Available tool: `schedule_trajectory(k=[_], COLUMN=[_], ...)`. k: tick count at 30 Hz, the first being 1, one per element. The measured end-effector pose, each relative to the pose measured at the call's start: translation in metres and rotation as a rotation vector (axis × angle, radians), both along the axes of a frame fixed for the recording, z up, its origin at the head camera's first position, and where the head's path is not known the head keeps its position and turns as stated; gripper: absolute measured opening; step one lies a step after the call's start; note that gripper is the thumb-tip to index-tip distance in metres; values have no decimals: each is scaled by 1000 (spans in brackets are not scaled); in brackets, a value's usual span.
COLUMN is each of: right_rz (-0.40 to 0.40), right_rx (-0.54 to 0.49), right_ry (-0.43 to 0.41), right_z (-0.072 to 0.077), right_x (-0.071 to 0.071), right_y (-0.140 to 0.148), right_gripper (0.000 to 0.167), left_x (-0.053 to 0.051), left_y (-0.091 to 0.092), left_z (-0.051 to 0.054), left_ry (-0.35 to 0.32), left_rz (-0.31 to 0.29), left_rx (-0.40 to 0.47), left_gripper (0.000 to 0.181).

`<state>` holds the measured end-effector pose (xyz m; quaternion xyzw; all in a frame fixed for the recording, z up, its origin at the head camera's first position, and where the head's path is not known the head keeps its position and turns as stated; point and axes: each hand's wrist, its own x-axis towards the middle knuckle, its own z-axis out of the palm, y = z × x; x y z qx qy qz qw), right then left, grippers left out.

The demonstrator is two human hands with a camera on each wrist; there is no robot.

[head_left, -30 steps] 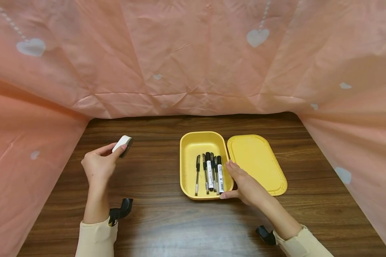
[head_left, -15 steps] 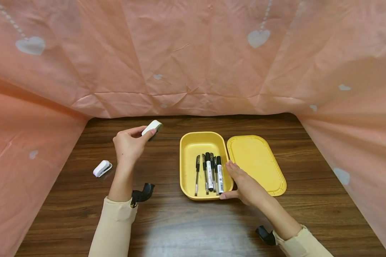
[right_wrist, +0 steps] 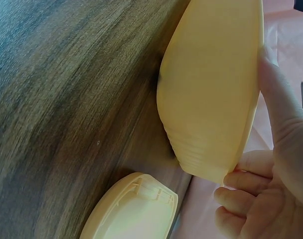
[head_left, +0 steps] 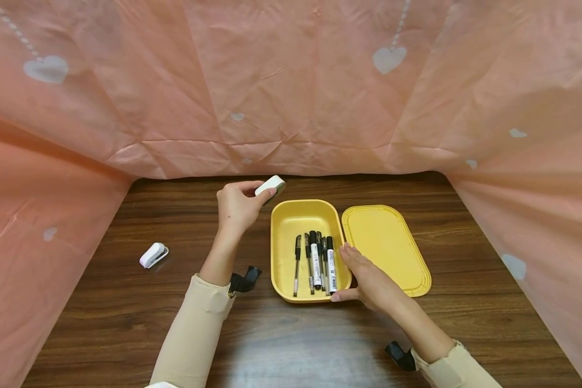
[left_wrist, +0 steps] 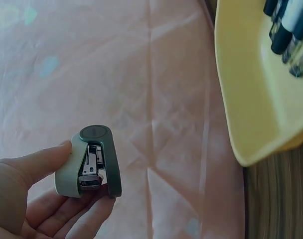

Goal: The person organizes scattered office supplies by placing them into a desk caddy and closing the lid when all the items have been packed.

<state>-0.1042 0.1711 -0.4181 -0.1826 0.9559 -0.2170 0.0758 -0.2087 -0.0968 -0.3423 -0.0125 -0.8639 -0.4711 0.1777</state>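
My left hand [head_left: 237, 209] pinches a small white and dark green stapler [left_wrist: 89, 162] between thumb and fingers. It is above the table, just beyond the far left corner of a yellow plastic box [head_left: 282, 253]. In the left wrist view the stapler's metal staple channel faces the camera. My right hand [head_left: 368, 277] holds the near right corner of the box, thumb at the near edge and fingers along the right side. Inside the box lie several black-capped pens [head_left: 297, 264] and two white markers [head_left: 332, 269], grouped toward its right.
A second white stapler [head_left: 153, 255] lies on the wooden table [head_left: 126, 318] at the left. The yellow lid [head_left: 385, 242] lies flat to the right of the box. Pink cloth [head_left: 281, 118] hangs around the back and sides.
My left hand has carried the stapler to the right and away, toward the box's far end, uncovering the second stapler on the table. My right hand and the box have stayed put.
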Motion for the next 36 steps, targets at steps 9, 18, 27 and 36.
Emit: schedule_trajectory(k=[9,18,27,36], right_rz=[-4,-7,-8,-6], right_rx=[-2,-7,-10,-9], right_ry=[-3,-4,-7,9], right_z=[1,0,-1,-2], right_x=[0,0,-1,0], right_y=[0,-1,-1,0], right_gripper=[104,103,102,101], left_x=[-9,-24,-34,-37], left_y=[31,57,75,84], left_z=[-9,-29,-51,-69], left_ry=[-14,-151,-240,-304], left_rz=[-74,-165,-209,-214], left_rx=[-5,-27,-88,-100], left_gripper=[22,24,27,27])
